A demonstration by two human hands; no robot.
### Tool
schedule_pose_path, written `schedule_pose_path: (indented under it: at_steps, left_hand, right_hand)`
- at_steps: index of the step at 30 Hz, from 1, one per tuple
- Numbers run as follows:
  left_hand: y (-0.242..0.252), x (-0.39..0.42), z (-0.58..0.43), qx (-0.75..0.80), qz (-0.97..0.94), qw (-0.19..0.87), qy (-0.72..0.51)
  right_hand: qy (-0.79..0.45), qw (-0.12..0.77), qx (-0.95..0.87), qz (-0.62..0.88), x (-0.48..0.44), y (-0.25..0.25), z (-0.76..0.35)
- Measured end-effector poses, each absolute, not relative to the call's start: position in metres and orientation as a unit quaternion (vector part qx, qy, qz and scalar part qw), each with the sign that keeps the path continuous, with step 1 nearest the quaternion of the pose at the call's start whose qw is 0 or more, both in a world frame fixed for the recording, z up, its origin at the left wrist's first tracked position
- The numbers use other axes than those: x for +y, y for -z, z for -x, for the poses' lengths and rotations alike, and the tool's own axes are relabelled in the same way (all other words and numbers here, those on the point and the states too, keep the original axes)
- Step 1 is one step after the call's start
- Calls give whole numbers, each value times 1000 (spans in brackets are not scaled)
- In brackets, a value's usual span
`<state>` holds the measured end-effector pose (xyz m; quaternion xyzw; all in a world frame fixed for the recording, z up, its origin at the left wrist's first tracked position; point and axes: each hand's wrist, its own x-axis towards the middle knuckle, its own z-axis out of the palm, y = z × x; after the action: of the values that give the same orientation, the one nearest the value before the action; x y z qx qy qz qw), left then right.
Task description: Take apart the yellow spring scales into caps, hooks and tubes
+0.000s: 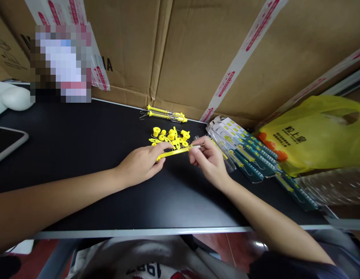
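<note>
Between my two hands a slim yellow spring scale [174,152] lies nearly level above the black table. My left hand [142,162] is closed on its left end, thumb and fingers round the yellow body. At its right end my right hand [210,159] pinches a pale, thin rod or spring part that sticks out of the tube; the fingertips partly hide it. Just behind the scale is a loose pile of small yellow plastic parts [170,134], with caps, rings and flat pieces. Farther back, two spring scales [167,115] with wire hooks lie side by side.
Packaged spring scales on green cards [249,151] are fanned out at the right, next to a yellow plastic bag [313,135]. Large cardboard boxes [191,58] wall off the back. A phone [8,143] and a white rounded object [14,97] are at the left.
</note>
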<state>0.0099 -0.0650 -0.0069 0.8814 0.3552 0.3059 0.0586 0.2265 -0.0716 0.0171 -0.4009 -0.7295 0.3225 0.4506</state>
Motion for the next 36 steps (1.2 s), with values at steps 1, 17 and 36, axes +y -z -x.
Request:
schedule_pose_path:
  at_steps: [1,17,36]
  left_hand:
    - [7,-64,-9,362,-876,68,-310]
    - [2,-67,-2,309,-892,-54,-326]
    - [10,-63,-5,177,-921,118,-325]
  right_hand:
    - [-330,463,-719,400,-70,-18,-228]
    - [11,284,-954,92,-98,-8,-219]
    - [-251,331,-834,365,-80,1,-219]
